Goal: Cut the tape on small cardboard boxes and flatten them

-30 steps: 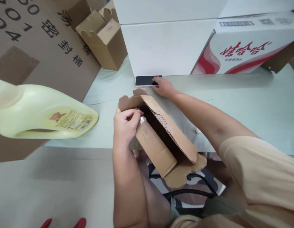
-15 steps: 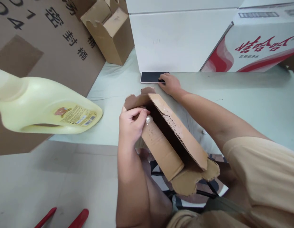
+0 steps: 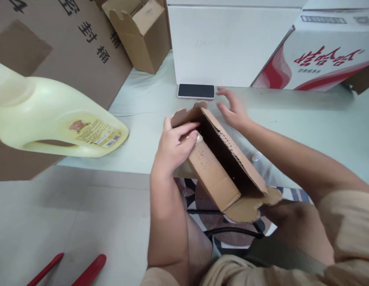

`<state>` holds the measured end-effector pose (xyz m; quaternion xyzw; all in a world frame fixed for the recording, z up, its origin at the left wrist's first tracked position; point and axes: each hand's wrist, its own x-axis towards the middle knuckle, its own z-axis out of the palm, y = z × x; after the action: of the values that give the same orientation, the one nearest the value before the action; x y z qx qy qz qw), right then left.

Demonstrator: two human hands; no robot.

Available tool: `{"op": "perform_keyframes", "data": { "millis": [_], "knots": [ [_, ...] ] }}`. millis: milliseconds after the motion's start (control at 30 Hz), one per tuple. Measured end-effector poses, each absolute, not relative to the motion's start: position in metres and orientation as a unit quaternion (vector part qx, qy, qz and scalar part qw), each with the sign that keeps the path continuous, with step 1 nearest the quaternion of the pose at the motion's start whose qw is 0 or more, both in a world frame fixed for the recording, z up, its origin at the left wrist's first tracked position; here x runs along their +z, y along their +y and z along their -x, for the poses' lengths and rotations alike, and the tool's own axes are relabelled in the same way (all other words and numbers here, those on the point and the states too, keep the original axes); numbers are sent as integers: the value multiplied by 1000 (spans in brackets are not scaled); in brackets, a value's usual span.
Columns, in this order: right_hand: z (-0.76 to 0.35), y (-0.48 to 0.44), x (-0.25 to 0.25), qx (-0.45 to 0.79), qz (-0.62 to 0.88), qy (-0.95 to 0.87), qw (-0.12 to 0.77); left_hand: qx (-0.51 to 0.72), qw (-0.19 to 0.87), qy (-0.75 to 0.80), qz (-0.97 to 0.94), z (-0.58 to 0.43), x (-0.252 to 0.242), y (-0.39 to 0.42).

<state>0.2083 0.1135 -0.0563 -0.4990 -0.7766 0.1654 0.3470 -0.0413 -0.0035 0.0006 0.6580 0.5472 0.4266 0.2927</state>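
My left hand (image 3: 180, 145) grips the near left corner of a brown cardboard box (image 3: 215, 174), thumb and fingers pinched over its wall. The box is tilted over the table's front edge, its top open with torn flaps at both ends and a dark inside. My right hand (image 3: 234, 108) hovers just right of a smartphone (image 3: 196, 91), fingers apart and holding nothing. The phone lies flat with a black screen, against the foot of a white box. A small whitish round thing (image 3: 256, 156) lies on the table beneath my right forearm; its kind is unclear.
A pale yellow jug (image 3: 62, 115) with a label is at the left, before a large printed carton (image 3: 68, 51). Another open cardboard box (image 3: 145, 43) stands behind. White cartons (image 3: 214, 47) line the back of the green-covered table (image 3: 315, 119). Red objects (image 3: 90, 270) show at lower left.
My right hand has come off the phone and moved right, its fingers spreading. The cardboard box in my left hand has shifted slightly right and up in view.
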Motion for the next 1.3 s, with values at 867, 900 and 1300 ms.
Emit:
{"op": "perform_keyframes", "data": {
  "millis": [867, 900, 1300],
  "knots": [
    [-343, -78, 14, 24, 510, -794, 331, 735, 181, 350, -553, -37, -28, 20],
    [-342, -75, 7, 36, 523, -780, 341, 734, 180, 343, -558, -38, -27, 20],
    [-308, -71, -38, 316, 298, -765, 475, 520, 141, 429, -725, -31, -25, 14]
  ]
}}
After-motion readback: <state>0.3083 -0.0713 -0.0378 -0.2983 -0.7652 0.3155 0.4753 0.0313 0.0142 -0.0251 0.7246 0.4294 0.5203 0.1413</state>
